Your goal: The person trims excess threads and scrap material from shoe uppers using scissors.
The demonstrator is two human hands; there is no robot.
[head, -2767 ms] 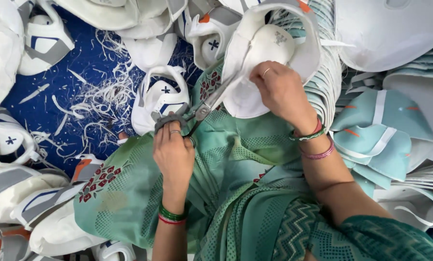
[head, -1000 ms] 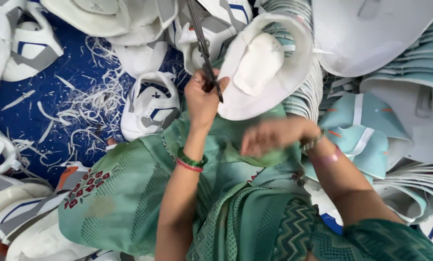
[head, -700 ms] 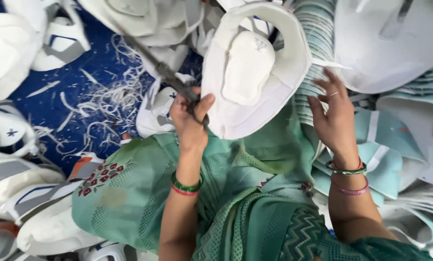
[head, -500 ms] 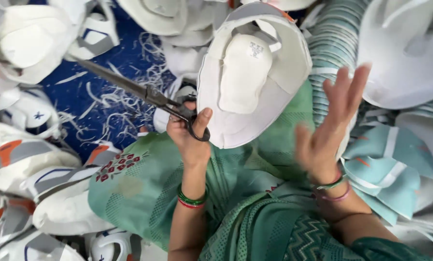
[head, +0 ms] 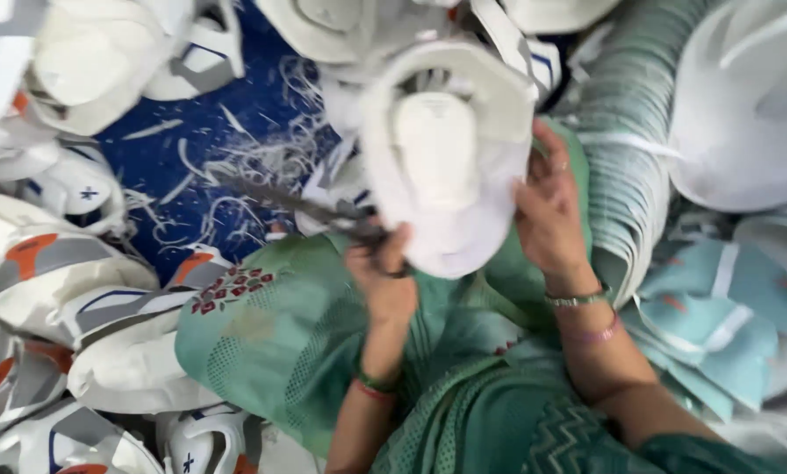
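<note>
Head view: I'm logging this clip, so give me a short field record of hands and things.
left hand: holds scissors, blades pointing left
right hand: grips the right edge of white moulded piece
lap: green patterned cloth
floor: blue mat with white trimmings
right side: stack of teal pieces

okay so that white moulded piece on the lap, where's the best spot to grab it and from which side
Probably its right rim, from the right. The white moulded piece lies with a raised pad in the middle and a thin flat border around it. The right hand already touches that edge, while the left hand with scissors crowds the lower left.
</note>
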